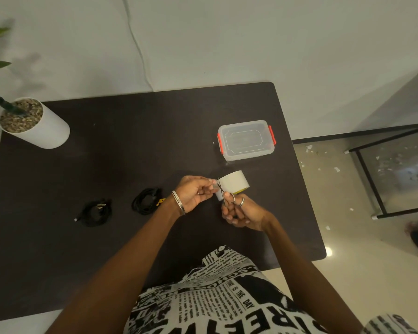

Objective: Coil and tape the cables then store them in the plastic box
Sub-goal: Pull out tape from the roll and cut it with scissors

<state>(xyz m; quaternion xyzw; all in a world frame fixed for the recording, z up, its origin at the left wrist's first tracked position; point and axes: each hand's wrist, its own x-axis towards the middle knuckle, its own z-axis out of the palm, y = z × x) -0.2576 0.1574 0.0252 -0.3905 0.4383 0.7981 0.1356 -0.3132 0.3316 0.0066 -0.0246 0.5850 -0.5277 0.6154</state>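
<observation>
Cutting tape: left hand (193,192) is pinching the tape end while right hand (239,213) is gripping scissors (225,194). Two coiled cables (145,201), well left of the closed plastic box (246,139), are awaiting taping and storing.

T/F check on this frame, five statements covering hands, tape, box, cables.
1. The right hand holds scissors. True.
2. The box is open. False: its lid is on, with both orange latches at the ends.
3. The left hand pinches the pulled-out tape end by the tape roll. True.
4. A cable already lies in the box. False: both cable bundles, the near one and the far-left one, lie on the table left of the hands.
5. The plant pot stands beside the box. False: it is at the table's far left corner, the box toward the right.
</observation>
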